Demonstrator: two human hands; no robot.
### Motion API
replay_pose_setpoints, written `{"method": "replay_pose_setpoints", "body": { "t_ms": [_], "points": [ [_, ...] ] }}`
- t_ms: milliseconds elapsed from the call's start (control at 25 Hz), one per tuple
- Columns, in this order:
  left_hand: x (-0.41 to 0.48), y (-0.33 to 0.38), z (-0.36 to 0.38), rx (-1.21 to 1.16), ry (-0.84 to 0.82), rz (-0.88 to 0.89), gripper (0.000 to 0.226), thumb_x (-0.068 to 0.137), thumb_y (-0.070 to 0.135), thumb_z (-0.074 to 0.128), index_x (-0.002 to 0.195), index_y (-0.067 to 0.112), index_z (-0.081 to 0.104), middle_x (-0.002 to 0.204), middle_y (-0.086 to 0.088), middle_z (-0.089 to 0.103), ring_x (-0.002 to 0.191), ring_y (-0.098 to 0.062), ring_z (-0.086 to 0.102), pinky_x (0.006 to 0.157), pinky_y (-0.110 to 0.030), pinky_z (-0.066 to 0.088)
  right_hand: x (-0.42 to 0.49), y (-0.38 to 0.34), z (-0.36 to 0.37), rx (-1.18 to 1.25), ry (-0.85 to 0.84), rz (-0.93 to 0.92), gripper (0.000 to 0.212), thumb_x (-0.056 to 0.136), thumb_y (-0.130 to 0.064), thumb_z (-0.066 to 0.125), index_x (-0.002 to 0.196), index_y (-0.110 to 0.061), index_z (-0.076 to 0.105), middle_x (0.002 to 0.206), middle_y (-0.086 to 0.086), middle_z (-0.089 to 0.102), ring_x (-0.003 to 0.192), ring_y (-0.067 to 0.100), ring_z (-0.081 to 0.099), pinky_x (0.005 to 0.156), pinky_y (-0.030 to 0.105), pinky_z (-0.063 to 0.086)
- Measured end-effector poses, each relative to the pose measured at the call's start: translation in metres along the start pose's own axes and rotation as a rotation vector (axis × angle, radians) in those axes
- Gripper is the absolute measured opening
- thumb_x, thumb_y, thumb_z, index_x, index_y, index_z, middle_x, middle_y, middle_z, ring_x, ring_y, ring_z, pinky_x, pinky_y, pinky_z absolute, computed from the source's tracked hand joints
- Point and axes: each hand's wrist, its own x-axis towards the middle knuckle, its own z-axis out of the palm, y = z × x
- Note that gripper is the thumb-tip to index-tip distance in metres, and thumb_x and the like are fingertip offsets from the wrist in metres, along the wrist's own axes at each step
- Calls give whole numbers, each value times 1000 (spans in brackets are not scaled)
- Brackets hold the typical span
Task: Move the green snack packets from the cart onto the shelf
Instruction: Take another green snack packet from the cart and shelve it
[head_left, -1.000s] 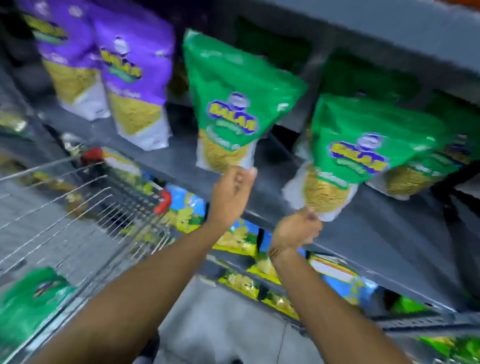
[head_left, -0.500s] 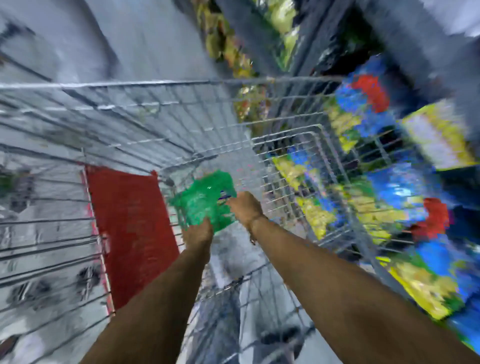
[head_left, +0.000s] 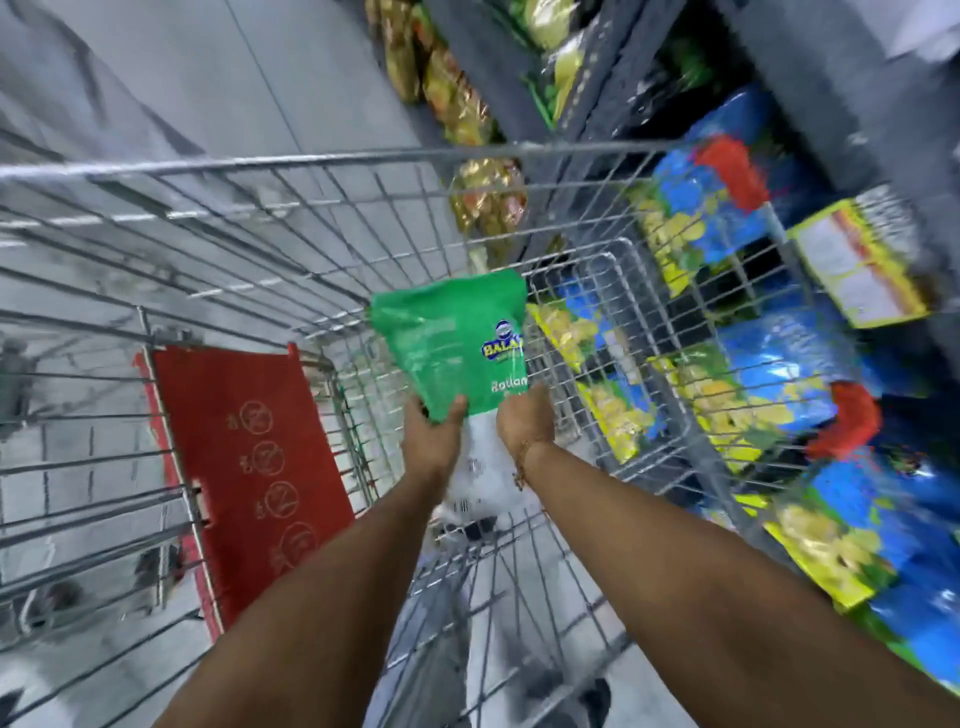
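- Item: green snack packet (head_left: 457, 345), one seen, held inside the cart (head_left: 332, 156) basket, above the cart's wire floor and just right of the cart's red seat flap (head_left: 249, 467). Green upper part with a blue-and-yellow logo; pale lower part between the two wrists.
- Left hand (head_left: 434, 441): closed on the packet's lower left corner, thumb over the green film.
- Right hand (head_left: 524, 421): cupped against the packet's lower right edge; fingers lie behind the film, so a full clamp cannot be confirmed (it reads as a supporting hold).
- Step in hand, as judged: lifting the packet out of the cart toward the shelf (head_left: 779, 62).
- Handling note: the film looks soft and the fill loose, so keeping both hands low on the packet should stop it folding; lift straight up until it clears the cart's top rim, then swing right.
- Edges: the cart's right wall of wire mesh stands between packet and shelf; a corner of film could snag on the rim there.
- Open room: above the cart basket it is open; left of the packet the basket is bare wire.
- Beyond the cart's right wall: blue and yellow packets (head_left: 727, 395) crowd the lower shelving, near the mesh (much blurred, details unsure).
- Remaining stock in cart: none other visible.
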Motion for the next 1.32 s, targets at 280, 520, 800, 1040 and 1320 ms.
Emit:
{"method": "replay_pose_setpoints", "body": {
  "t_ms": [280,520,800,1040,1320],
  "points": [
    [-141,121,52,-44,-41,751,33,87,21,58,116,9,50,104,0,59,81,1,56,69,2,39,-98,-11,-157,567,433,-315,30,89,-5,41,117,4,48,122,27,55,112,38,52,87,36,37],
    [-338,93,137,-211,-176,1099,40,93,28,40,122,1,46,104,17,47,88,19,42,80,8,26,-207,129,-265,928,812,-536,15,88,-23,36,96,-12,43,84,7,47,80,16,42,76,34,35],
    [-521,-24,260,-148,-751,1180,52,81,43,42,120,8,44,102,19,45,89,21,43,80,7,29,-290,347,-367,1243,1331,-465,27,90,-22,33,112,-10,41,104,6,47,93,14,44,86,19,36],
    [-613,-43,369,372,-1098,1166,52,85,44,54,120,7,45,120,-10,59,115,-27,53,86,-28,39,-302,474,-474,1304,1534,-183,26,95,-13,38,118,-1,45,101,6,47,97,17,44,78,23,31],
    [-627,-72,401,370,-1146,1072,26,88,40,50,81,16,46,69,5,51,77,-16,48,60,-24,25,-270,524,-516,1440,1123,219,58,91,-36,47,140,-8,31,139,26,44,127,39,44,109,46,37]
  ]
}}
